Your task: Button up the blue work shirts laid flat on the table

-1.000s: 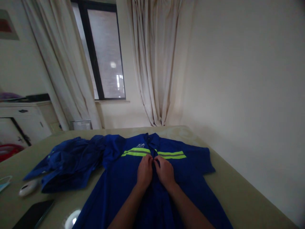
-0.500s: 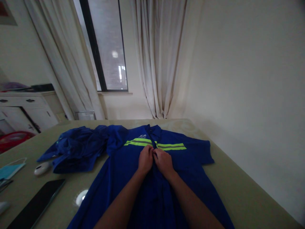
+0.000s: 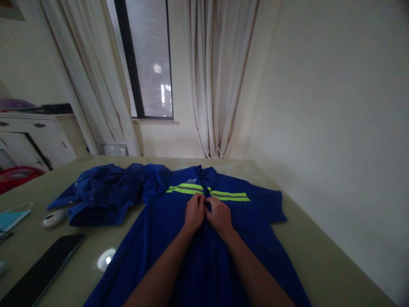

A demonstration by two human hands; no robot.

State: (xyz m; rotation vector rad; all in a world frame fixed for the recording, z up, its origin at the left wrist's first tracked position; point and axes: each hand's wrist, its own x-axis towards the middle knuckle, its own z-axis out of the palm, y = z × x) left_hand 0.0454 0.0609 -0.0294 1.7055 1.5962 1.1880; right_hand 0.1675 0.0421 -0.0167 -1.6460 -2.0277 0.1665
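A blue work shirt with yellow-green reflective bands lies spread face up, its collar pointing away from me. Both hands meet at its front opening, just below the chest band. My left hand pinches the left edge of the opening. Close beside it, my right hand has its fingers curled and closed on the opposite edge. The fingertips nearly touch, and whatever small part of the placket lies between them is hidden.
A crumpled blue garment lies left of the shirt on the table. Near it are a white computer mouse, a black phone and a light-blue face mask. A wall borders the table's right side.
My fingers have shifted slightly at the shirt opening, with the right hand's fingers a little more raised. The view has tilted and turned a little; the shirt lies as before.
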